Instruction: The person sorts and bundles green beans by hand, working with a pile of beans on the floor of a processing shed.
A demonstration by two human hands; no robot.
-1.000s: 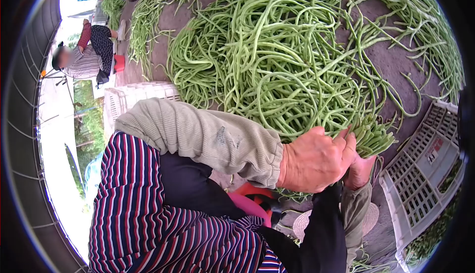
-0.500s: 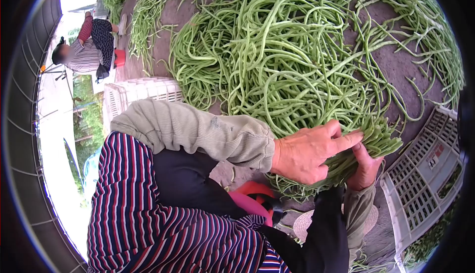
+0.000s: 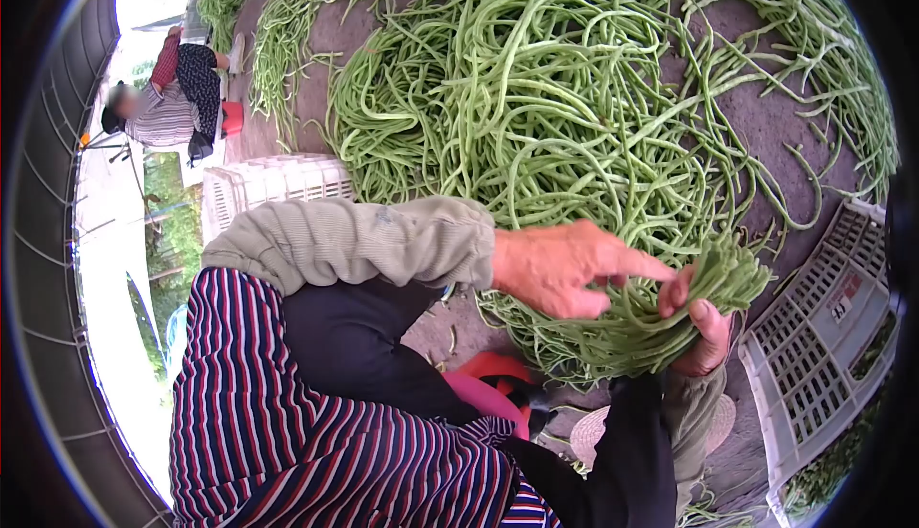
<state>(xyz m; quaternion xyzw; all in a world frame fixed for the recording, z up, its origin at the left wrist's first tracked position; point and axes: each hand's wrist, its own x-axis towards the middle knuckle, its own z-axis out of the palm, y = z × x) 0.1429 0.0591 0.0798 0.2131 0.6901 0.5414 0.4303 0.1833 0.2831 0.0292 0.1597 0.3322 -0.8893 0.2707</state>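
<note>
A thick bundle of long green beans (image 3: pixel 651 338) hangs over the dark-trousered lap, its gathered ends fanning out at the right. My right hand (image 3: pixel 704 332) is wrapped round it near those ends, thumb on the near side and fingertips showing over the top. My left hand (image 3: pixel 565 265) reaches across from the left, back up. Its index finger is stretched to the bundle beside the right fingertips, with the thumb bent apart. No separate bean shows in the left hand. Beyond both hands lies a large loose heap of long beans (image 3: pixel 546 97).
A grey plastic crate (image 3: pixel 814 337) with greens stands at the right. Behind my left forearm is a white crate (image 3: pixel 278 183). More beans (image 3: pixel 795 11) lie at the upper right. A straw hat (image 3: pixel 589 432) lies low by the leg. Another person (image 3: pixel 172 97) sits far left.
My left hand has drawn back a little to the left and up, off the bundle's top. More of the bundle and the right hand's fingertips now show.
</note>
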